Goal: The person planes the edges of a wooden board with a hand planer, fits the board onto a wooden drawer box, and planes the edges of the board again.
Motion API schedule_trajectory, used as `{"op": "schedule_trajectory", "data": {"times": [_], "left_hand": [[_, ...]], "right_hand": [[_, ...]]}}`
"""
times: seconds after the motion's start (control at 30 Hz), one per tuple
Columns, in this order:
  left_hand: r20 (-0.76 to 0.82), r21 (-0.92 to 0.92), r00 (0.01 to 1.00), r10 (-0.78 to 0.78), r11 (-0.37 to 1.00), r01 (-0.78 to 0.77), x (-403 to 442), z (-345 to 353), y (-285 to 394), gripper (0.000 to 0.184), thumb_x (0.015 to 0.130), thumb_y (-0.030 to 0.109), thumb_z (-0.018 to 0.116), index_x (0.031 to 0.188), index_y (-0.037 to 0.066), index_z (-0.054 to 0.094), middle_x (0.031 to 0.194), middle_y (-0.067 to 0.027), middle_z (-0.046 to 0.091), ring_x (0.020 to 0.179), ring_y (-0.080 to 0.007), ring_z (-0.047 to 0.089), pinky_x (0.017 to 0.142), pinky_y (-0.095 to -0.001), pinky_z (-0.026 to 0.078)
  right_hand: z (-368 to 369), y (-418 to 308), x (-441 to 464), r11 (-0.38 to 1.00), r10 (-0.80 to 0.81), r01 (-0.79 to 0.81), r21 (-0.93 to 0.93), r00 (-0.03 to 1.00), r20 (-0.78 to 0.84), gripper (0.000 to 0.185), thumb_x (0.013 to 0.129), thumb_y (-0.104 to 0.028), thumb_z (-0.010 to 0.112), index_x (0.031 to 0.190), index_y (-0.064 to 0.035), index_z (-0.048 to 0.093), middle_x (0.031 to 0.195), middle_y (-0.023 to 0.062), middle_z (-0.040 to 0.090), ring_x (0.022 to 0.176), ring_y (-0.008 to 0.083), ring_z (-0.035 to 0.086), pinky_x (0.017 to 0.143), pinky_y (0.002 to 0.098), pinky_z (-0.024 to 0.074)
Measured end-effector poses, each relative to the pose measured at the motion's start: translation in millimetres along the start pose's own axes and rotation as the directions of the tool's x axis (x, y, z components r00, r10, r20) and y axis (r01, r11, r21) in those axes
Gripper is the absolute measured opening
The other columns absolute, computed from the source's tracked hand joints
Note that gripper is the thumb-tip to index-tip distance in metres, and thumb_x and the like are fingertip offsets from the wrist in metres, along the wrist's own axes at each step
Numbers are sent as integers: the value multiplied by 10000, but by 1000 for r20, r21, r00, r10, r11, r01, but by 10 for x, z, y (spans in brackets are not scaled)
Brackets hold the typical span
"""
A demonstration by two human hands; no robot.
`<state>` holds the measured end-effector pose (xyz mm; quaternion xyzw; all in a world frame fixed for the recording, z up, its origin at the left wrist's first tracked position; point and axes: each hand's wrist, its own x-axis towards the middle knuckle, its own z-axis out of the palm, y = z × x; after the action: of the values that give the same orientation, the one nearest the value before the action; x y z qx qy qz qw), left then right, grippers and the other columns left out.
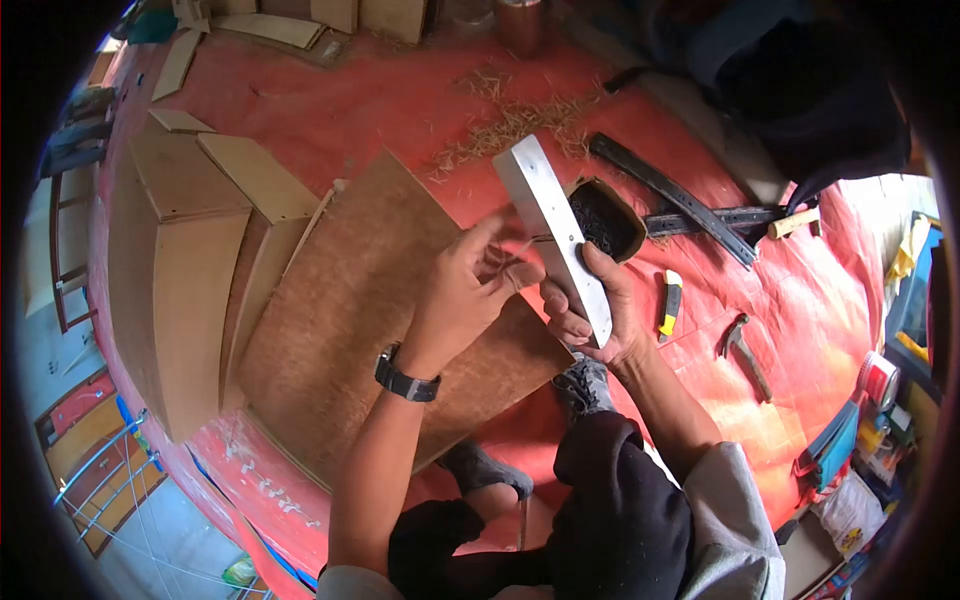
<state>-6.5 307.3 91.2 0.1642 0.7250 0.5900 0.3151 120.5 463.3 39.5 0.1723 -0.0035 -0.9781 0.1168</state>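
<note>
My right hand (610, 310) is closed around the lower end of a long, pale metal-looking strip (548, 215) with small holes or fastener heads along its face. My left hand (485, 270) is at the strip's left edge, its fingers curled and partly blurred. A thin dark nail-like piece (541, 239) shows between its fingertips and the strip; whether the fingers grip it cannot be made out. Beneath the left forearm lies a brown wooden panel (340, 330). Just behind the strip stands an open box (612, 215) of small dark pieces, probably nails or screws.
On the red floor sheet (350, 110) lie a yellow-black utility knife (670, 305), a hammer (747, 355) and crossed black rails (680, 195). Wood shavings (515, 125) are scattered ahead. Angled wooden boxes (195, 270) stand at left. Another person's dark clothing (810, 100) shows at upper right.
</note>
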Motion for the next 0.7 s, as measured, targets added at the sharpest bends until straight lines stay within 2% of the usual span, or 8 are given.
{"op": "schedule_trajectory", "data": {"times": [0.07, 0.17, 0.3, 0.43, 0.47, 0.5, 0.57, 0.7], "left_hand": [[77, 98, 994, -81, 993, 73, -42, -70, -21, 272, 1027, 7, 622, 1292, 9, 681, 983, -109, 768, 904, -143, 741, 802, -279, 591], [25, 195, 997, 71, 978, -75, -27, -136, 36, 187, 1084, 66, 591, 1172, -31, 724, 924, -75, 749, 738, -118, 696, 697, -263, 561], [-128, -58, 992, -5, 998, -3, 50, -233, 295, 276, 995, -104, 510, 1195, -17, 679, 855, -69, 730, 756, -113, 697, 718, -271, 577], [17, 17, 997, -78, 997, 78, 91, -303, 92, 486, 969, -91, 528, 1441, 22, 515, 1230, -122, 676, 1045, -171, 689, 898, -306, 565], [153, 91, 984, -93, 993, 79, 37, -313, 30, 612, 961, -112, 531, 1537, 54, 402, 1422, -107, 549, 1157, -187, 634, 1010, -345, 541], [188, 32, 975, -114, 993, 110, -35, -242, 70, 638, 960, -75, 609, 1545, 55, 392, 1437, -101, 526, 1140, -184, 638, 988, -324, 550], [128, -19, 991, -40, 999, 42, -114, -69, 111, 523, 984, -14, 667, 1473, 29, 485, 1271, -88, 626, 1030, -152, 675, 881, -293, 575], [-17, 241, 996, -89, 966, 90, -24, -43, 142, 289, 1019, 212, 732, 1187, -8, 648, 973, -55, 692, 842, -152, 667, 715, -295, 535]], "right_hand": [[-28, 19, -18, 1000, 13, -13, 1, 1000, 1, 543, 1056, -499, 583, 1400, -81, 538, 848, 181, 659, 424, 184, 500, 380, 266, 375], [29, 35, -51, 999, -26, 27, -27, 999, 36, 500, 1069, -406, 594, 1404, -43, 512, 835, 184, 649, 454, 195, 551, 402, 269, 443], [27, 59, -52, 999, -35, 35, -21, 999, 7, 495, 1069, -419, 588, 1388, -46, 527, 828, 176, 643, 437, 183, 521, 401, 274, 431], [-25, 83, -33, 999, -44, 44, -17, 999, -16, 503, 1068, -417, 589, 1393, -38, 529, 825, 170, 641, 433, 178, 506, 410, 273, 435], [3, 73, -30, 999, -41, 41, -11, 999, -19, 502, 1071, -396, 591, 1411, -34, 518, 827, 171, 641, 438, 182, 510, 426, 273, 450], [28, 59, -28, 999, -40, 39, -19, 998, -53, 500, 1070, -392, 593, 1409, -32, 520, 824, 169, 642, 437, 181, 510, 426, 272, 451], [50, 60, -41, 999, -33, 30, -30, 991, -128, 496, 1068, -386, 597, 1404, -28, 523, 819, 164, 643, 435, 179, 509, 426, 270, 453], [16, 53, -9, 999, -27, 25, -35, 997, -73, 476, 1062, -375, 609, 1381, -30, 537, 814, 159, 641, 454, 176, 523, 427, 268, 458]]}}
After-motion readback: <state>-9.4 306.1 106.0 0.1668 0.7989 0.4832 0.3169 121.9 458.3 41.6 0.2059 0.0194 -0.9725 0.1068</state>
